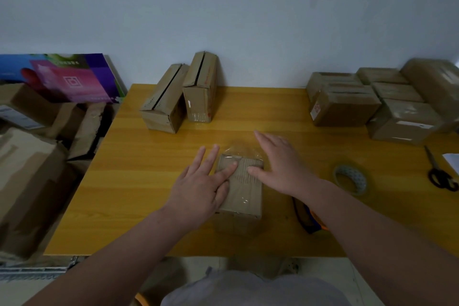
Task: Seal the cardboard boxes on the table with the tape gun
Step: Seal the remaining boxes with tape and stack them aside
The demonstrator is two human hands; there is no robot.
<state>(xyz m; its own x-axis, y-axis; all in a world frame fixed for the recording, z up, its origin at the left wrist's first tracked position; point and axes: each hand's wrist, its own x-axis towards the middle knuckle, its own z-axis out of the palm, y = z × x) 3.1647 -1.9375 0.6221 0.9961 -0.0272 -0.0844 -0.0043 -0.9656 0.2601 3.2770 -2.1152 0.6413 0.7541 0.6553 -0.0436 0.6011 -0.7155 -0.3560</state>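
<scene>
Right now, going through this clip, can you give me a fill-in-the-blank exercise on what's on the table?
1. The left hand and right hand press on the ____ face of the small brown cardboard box.
2. The blue-and-orange tape gun lies partly under the ____ forearm.
3. By the wall stand ____ brown cardboard boxes with open top seams.
Missing words: top; right; two.

Surface (139, 181): smooth, glossy wood-grain finish. Centre box (246, 194): matt brown cardboard with a ribbed top, overlaid with glossy clear tape (239, 151). Scissors (435, 167), right edge: black plastic handles, metal blades.
</scene>
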